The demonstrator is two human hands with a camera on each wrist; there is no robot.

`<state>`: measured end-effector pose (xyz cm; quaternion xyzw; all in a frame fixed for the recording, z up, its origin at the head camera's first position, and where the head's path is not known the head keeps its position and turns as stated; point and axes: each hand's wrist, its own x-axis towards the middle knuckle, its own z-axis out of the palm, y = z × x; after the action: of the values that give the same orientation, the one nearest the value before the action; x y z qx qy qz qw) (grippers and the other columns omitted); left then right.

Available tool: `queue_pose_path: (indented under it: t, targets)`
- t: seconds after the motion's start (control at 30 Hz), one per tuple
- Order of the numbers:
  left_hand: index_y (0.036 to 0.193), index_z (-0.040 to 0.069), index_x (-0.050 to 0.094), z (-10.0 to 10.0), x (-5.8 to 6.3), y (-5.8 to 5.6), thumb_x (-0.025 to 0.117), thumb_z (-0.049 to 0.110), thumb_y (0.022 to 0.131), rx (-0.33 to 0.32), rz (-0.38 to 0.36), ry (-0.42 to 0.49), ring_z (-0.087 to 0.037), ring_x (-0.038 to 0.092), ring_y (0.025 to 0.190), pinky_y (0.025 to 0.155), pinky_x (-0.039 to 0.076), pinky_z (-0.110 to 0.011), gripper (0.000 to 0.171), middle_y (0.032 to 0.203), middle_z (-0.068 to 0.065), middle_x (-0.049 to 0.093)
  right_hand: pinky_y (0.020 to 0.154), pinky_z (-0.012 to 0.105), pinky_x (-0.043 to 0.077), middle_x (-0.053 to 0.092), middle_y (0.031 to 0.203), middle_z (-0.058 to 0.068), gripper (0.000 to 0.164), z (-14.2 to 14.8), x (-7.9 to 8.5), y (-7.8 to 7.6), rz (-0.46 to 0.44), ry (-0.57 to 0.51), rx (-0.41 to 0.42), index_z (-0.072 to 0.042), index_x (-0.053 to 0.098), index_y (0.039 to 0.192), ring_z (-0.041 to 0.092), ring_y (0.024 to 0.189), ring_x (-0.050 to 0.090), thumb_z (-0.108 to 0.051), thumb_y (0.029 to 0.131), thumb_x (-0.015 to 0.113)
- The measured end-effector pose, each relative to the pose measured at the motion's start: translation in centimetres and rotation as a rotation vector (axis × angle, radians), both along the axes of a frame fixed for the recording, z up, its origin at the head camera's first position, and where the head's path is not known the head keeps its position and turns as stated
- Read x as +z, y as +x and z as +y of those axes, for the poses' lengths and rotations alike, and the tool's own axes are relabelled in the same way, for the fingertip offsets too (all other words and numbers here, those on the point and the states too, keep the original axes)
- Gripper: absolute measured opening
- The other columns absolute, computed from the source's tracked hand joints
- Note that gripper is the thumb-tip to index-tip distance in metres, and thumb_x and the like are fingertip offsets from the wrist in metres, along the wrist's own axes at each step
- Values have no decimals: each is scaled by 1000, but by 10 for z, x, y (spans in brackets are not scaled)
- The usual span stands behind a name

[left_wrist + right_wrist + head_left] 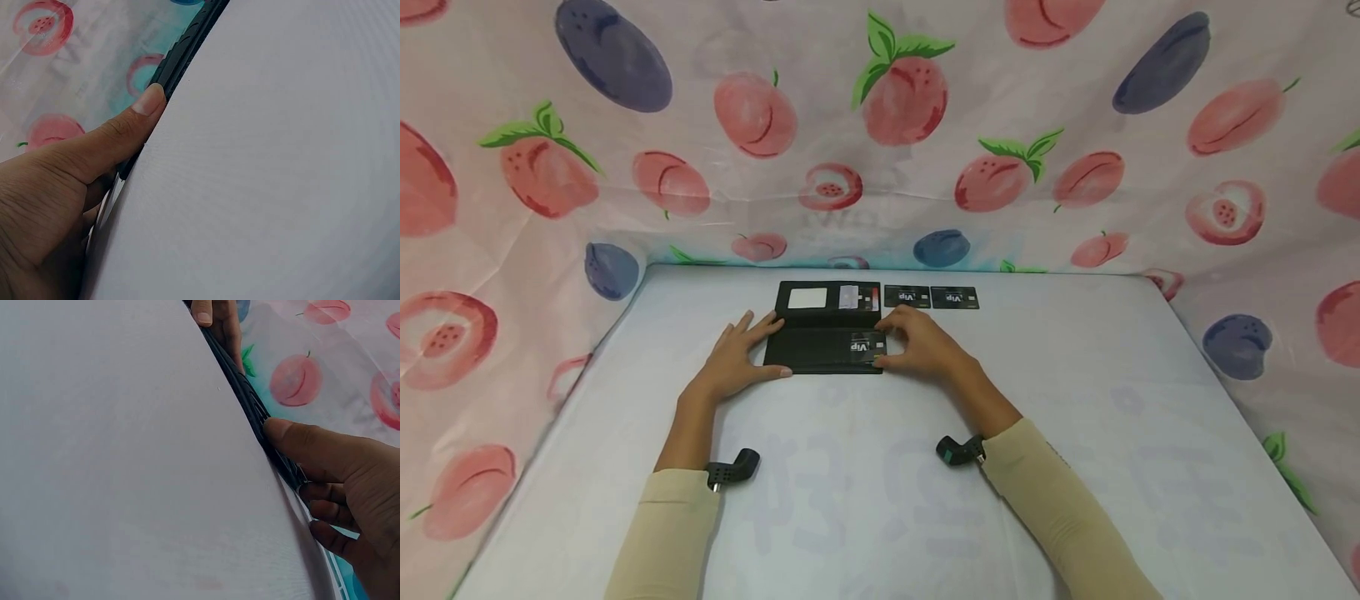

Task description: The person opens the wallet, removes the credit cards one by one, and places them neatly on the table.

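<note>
A black wallet (808, 346) lies unfolded on the table, with a white panel and cards in the slots of its far half. On the right of its near half sits a black "Vip" card (861, 343). My right hand (925, 346) pinches that card's right end between thumb and fingers. Spread across the wallet's left side, my left hand (733, 358) presses it with straight fingers and thumb. In the left wrist view, the left thumb (125, 128) rests on the wallet's edge. The right thumb (306, 440) lies at the wallet's right end in the right wrist view.
Two more black cards, a left one (907, 297) and a right one (955, 298), lie side by side just right of the wallet's far half. A fruit-printed curtain (902, 192) borders the white table (850, 492) at the back and sides.
</note>
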<state>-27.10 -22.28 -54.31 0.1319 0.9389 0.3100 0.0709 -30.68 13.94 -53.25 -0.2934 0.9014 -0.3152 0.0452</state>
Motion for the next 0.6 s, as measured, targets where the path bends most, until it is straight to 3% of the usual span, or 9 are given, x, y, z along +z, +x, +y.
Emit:
queue_pose_path:
  t: [0.17, 0.37, 0.6]
  targets:
    - [164, 18, 40, 0, 1, 0, 86, 51, 85, -3, 5, 0, -45, 0, 159, 124, 4, -70, 98, 174, -7, 21, 95, 41, 52, 63, 124, 3, 54, 0, -1, -2, 30, 20, 2, -12, 75, 129, 20, 109, 58, -40, 85, 90]
    - [164, 17, 40, 1, 2, 0, 86, 50, 85, -10, 9, -4, -40, 1, 160, 126, 3, -66, 97, 174, -8, 22, 100, 43, 51, 63, 130, 7, 54, 3, 2, -1, 4, 8, -11, -12, 76, 127, 24, 116, 58, -38, 84, 92]
    - [164, 18, 40, 1, 2, 0, 86, 52, 85, 4, -3, -12, -45, 0, 159, 124, 5, -70, 98, 174, -9, 21, 103, 44, 50, 62, 135, 8, 57, 4, 2, -1, 4, -7, 3, -11, 74, 131, 25, 121, 56, -37, 84, 92]
